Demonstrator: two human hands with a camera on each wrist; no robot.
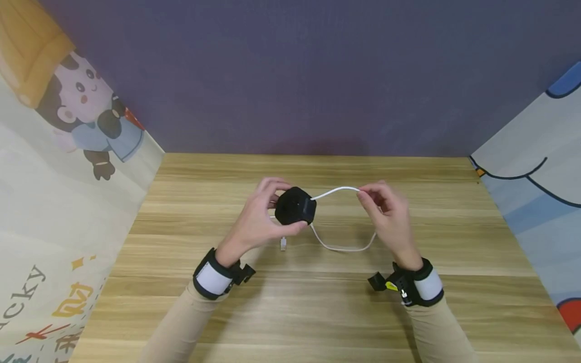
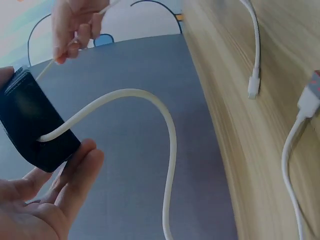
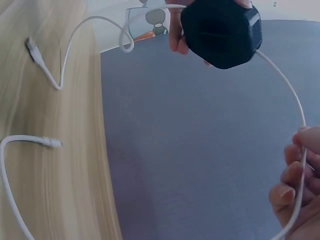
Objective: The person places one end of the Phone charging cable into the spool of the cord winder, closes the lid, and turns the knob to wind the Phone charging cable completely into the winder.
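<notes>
My left hand (image 1: 259, 219) grips a black, flat, many-sided case (image 1: 295, 205) above the wooden table, thumb on the near edge and fingers at the far side. A white charging cable (image 1: 337, 189) comes out of the case on opposite sides. My right hand (image 1: 387, 214) pinches that cable between thumb and fingertips, a short way right of the case. From there the cable loops down and back under the case. Its USB plug (image 2: 309, 101) and its slim connector (image 2: 254, 86) hang or lie near the tabletop in the left wrist view.
The wood-grain table (image 1: 327, 312) runs back to a plain dark blue-grey panel (image 1: 308, 75). Printed cartoon sheets (image 1: 41, 191) line the left side and the right. Each wrist wears a black strap (image 1: 213, 277) with a small camera mount.
</notes>
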